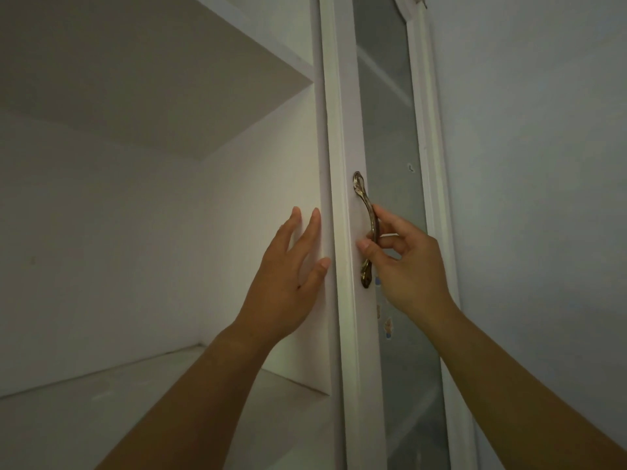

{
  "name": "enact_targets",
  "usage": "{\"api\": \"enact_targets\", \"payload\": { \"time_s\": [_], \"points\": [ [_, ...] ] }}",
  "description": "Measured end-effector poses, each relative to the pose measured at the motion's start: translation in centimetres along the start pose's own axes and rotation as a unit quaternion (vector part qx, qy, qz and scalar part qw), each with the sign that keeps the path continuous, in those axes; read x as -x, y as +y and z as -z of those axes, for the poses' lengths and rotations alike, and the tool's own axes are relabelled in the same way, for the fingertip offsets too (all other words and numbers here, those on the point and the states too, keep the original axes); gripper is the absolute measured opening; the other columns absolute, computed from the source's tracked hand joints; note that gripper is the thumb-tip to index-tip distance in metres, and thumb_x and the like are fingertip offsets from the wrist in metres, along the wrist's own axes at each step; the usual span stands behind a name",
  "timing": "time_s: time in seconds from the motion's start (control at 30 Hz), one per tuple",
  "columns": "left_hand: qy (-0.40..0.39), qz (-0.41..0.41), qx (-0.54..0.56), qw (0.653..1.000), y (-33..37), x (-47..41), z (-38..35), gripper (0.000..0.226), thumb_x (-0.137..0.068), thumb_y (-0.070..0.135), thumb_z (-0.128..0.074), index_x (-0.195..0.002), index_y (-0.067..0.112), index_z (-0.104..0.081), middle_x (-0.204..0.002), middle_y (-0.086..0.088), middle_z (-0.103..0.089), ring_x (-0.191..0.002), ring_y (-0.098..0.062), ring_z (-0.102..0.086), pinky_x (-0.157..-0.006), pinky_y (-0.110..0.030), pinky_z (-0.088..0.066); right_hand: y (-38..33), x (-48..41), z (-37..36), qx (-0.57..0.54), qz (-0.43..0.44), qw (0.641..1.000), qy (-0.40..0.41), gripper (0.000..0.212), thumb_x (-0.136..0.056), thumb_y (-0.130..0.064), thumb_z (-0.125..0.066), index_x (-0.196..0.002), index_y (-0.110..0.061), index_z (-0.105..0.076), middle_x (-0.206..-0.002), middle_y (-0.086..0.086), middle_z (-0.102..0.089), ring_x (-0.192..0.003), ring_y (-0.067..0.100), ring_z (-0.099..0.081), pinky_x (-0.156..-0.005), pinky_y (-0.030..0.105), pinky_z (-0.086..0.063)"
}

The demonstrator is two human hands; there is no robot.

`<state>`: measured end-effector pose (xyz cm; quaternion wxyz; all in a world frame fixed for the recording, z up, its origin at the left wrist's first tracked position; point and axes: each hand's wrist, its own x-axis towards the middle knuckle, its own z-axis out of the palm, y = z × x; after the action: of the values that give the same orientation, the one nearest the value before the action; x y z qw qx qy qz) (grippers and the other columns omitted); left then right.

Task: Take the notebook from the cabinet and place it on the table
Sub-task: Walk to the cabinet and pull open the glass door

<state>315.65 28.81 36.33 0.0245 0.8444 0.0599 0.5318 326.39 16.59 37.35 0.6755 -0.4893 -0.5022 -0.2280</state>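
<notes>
1. Head view: the white cabinet (pixel 264 171) is open. Its tall door (pixel 342 130) with cloudy glass stands beside a gray wall (pixel 543 164).
2. The right hand (pixel 407 266) grips the door's shiny handle (pixel 365 201), which runs up and down.
3. The left hand (pixel 288 276) lies flat, fingers straight, on the cabinet's side, just beside the door.
4. I cannot tell where the notebook is.

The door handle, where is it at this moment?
Head view: the handle is right of centre on the white door frame, pinched by the right hand.

Cabinet (pixel 244 215) open left, blocked right
We find free room between upper shelf (pixel 142 83) and lower shelf (pixel 101 405); glass door (pixel 351 123) and handle (pixel 367 208) block the right
</notes>
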Motion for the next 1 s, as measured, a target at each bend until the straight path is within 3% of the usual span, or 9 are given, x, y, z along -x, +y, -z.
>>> {"api": "enact_targets", "payload": {
  "time_s": [0.37,0.5,0.7,0.93,1.0],
  "points": [
    [0.001,0.013,0.012,1.000,0.1,0.1,-0.2,0.052,-0.089,0.053,-0.026,-0.131,0.052,0.004,-0.153,0.018,0.007,-0.131,0.005,0.008,-0.106,-0.029,-0.005,-0.2,-0.3,-0.5,0.046,-0.007,0.999,0.024,0.043,-0.086,-0.021,-0.060,-0.127,-0.024,-0.051,-0.111,-0.002,-0.062,-0.082,0.002,-0.057,-0.063,-0.005,-0.040],
    [0.000,0.011,0.007,1.000,0.0,0.2,-0.3,0.052,-0.088,0.057,-0.024,-0.130,0.053,0.007,-0.145,0.025,0.012,-0.131,0.005,0.008,-0.106,-0.030,-0.004,-0.6,-0.3,-0.5,0.035,-0.019,0.999,0.017,0.041,-0.086,-0.019,-0.061,-0.126,-0.025,-0.052,-0.106,-0.005,-0.064,-0.081,0.000,-0.058,-0.066,0.004,-0.045],
    [-0.008,0.025,0.019,0.999,0.3,0.2,0.2,0.057,-0.083,0.056,-0.024,-0.133,0.050,0.003,-0.154,0.015,0.005,-0.140,-0.004,0.003,-0.111,-0.036,-0.010,-0.8,-0.2,0.2,0.026,-0.025,0.999,0.002,0.046,-0.083,-0.014,-0.064,-0.125,-0.023,-0.052,-0.087,-0.013,-0.060,-0.081,0.003,-0.060,-0.075,0.011,-0.048],
    [-0.010,0.026,0.024,0.999,0.2,0.2,0.3,0.057,-0.084,0.056,-0.026,-0.133,0.050,0.002,-0.154,0.016,0.005,-0.141,-0.007,0.000,-0.111,-0.038,-0.013,-0.8,-0.2,0.6,0.035,-0.021,0.999,-0.011,0.049,-0.081,-0.018,-0.066,-0.128,-0.023,-0.051,-0.091,-0.011,-0.060,-0.083,0.003,-0.060,-0.074,0.024,-0.055],
    [-0.013,0.023,0.028,0.999,0.2,0.2,0.4,0.058,-0.083,0.056,-0.026,-0.133,0.050,0.002,-0.153,0.018,0.006,-0.141,-0.007,0.001,-0.112,-0.038,-0.013,-0.8,-0.3,1.1,0.038,-0.015,0.999,-0.009,0.049,-0.081,-0.019,-0.065,-0.128,-0.022,-0.051,-0.094,-0.008,-0.061,-0.083,0.005,-0.061,-0.071,0.017,-0.053]
  ]
}}
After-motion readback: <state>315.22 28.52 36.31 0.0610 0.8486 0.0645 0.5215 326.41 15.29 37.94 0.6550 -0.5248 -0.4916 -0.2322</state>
